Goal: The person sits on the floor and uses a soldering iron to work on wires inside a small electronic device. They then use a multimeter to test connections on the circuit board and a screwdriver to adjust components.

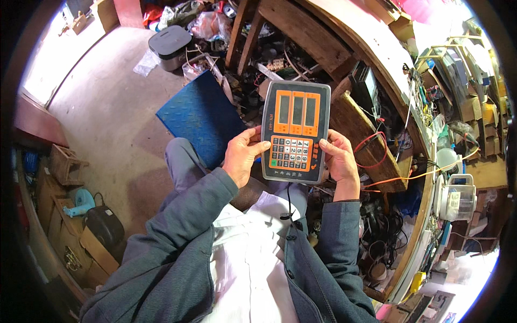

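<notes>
Clear container (459,199) (contents indistinct) right of keypad unit (295,132)

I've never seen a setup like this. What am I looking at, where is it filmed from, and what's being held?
There is no machine at work here, just a person's two bare hands. The single picture comes from a wide fisheye camera on their head, looking down, so straight edges bend near the rim. The left hand and right hand grip opposite sides of a black panel with an orange keypad and three display windows. Beyond the left knee is a blue textured plate. On the right, a cluttered workbench carries many items, including a clear plastic container.
</notes>
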Available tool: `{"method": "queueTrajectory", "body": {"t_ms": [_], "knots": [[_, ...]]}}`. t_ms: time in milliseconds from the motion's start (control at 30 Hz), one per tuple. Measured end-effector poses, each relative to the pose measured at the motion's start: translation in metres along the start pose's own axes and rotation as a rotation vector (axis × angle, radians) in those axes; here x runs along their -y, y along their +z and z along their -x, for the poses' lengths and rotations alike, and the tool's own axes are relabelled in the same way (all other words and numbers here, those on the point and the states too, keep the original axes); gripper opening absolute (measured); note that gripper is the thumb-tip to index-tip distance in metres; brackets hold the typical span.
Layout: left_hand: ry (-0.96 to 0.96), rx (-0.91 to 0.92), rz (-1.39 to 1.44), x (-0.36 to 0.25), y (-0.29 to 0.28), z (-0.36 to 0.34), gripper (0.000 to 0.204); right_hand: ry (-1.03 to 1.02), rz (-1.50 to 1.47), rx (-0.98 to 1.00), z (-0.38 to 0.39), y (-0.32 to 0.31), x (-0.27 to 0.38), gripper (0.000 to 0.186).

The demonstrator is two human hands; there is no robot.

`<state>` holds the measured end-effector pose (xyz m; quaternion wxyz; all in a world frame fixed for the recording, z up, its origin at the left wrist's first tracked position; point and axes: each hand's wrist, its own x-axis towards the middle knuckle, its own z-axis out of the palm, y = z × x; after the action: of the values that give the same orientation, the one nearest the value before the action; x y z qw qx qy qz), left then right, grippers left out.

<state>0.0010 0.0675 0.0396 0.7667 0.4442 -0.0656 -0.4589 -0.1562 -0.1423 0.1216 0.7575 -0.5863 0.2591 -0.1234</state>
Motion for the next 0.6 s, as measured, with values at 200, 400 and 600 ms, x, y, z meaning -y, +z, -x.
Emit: {"method": "queueTrajectory", "body": {"t_ms": [200,400,600], "knots": [[0.004,0.003,0.075,-0.004,0.0,0.004,0.043,-0.05,0.107,0.019,0.009,0.007,0.011,0.036],[-0.013,0.008,0.061,-0.01,0.002,0.008,0.043,-0.037,0.128,0.02,0.011,0.009,0.015,0.038],[-0.009,0.024,0.026,-0.012,0.002,0.011,0.046,-0.036,0.133,-0.007,0.014,0.01,0.014,0.039]]}}
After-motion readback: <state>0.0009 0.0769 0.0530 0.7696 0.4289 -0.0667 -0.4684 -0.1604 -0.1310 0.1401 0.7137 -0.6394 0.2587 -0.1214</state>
